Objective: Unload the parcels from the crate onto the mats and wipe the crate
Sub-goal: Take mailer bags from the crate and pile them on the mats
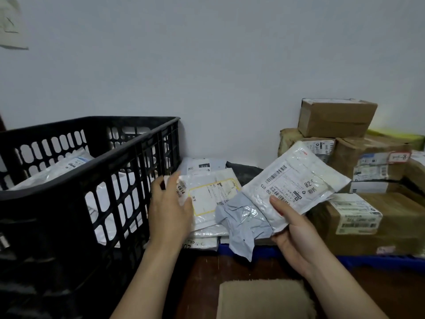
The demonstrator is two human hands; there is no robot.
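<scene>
So the right hand [296,240] has a white bubble mailer [296,183] pinched at its near corner, thumb on top, held up well to the right of the black crate [57,189]. Its long axis runs from that corner up and away from the crate, label facing up. The left hand [167,208] lies on the edge of a yellow-label parcel [211,199] just right of the crate, on the blue mat [230,248]. Fingers look straightish, but honestly can't tell if it's gripping. More white parcels [57,169] sit inside the crate.
</scene>
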